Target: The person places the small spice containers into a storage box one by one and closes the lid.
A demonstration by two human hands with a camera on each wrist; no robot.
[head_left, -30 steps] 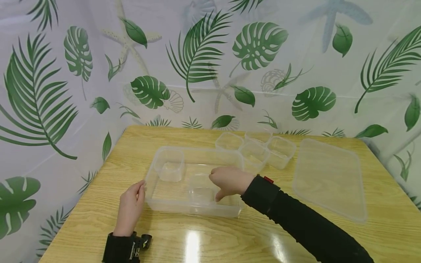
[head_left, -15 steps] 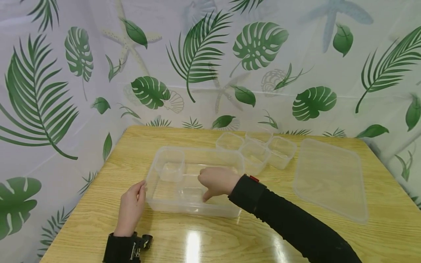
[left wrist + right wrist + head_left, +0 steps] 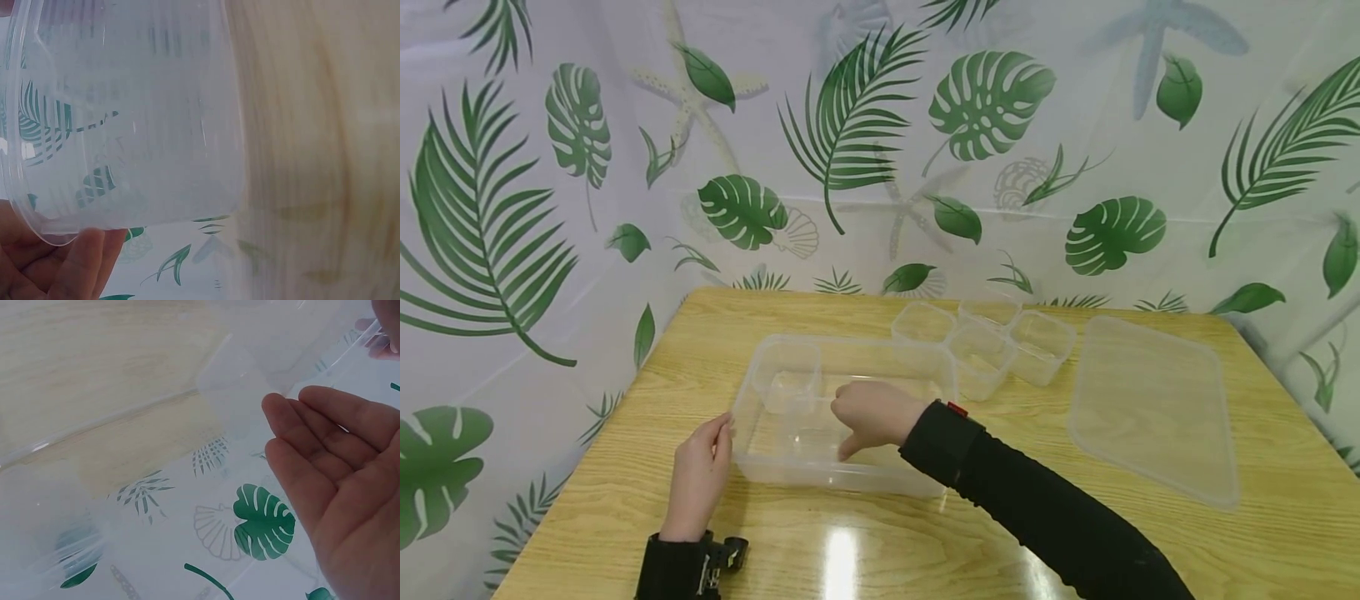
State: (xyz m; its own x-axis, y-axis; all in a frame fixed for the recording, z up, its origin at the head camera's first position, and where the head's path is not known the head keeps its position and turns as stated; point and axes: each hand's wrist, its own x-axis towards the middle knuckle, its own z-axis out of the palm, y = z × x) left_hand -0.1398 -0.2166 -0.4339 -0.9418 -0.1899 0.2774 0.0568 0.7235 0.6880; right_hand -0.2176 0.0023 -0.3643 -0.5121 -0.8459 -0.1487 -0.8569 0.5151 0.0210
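In the head view, a clear tub (image 3: 887, 480) sits on a wood-grain table (image 3: 925, 542), its left side facing the table's left edge. At the tub's left rim, toward its front left corner, the left hand (image 3: 696, 467) has its fingers bent, pinching the rim. The right hand (image 3: 876, 414) reaches down inside the tub, thumb toward the front wall, at the right side of a clear cup (image 3: 811, 429). Whether these fingers grasp the cup or only press its side, I cannot tell. The cup stands in the tub's front half, left of its middle; a second cup (image 3: 787, 383) stands in the back left corner. Four more cups (image 3: 1041, 346) cluster by the tub's back right corner, near the table's back edge. Toward the table's right edge lies a flat lid (image 3: 1153, 408). A leaf-print curtain (image 3: 880, 108) hangs behind the back edge. A black sleeve (image 3: 1045, 500) covers the right arm.

In the left wrist view, the tub's ribbed wall takes up much of the left side, the fingers bent at its rim in the lower left corner; the curtain's leaves show through.

In the right wrist view, the fingers lie together, gently bent, tips beside clear plastic. The outlines there blur together; below, the curtain shows a green leaf and a shell.
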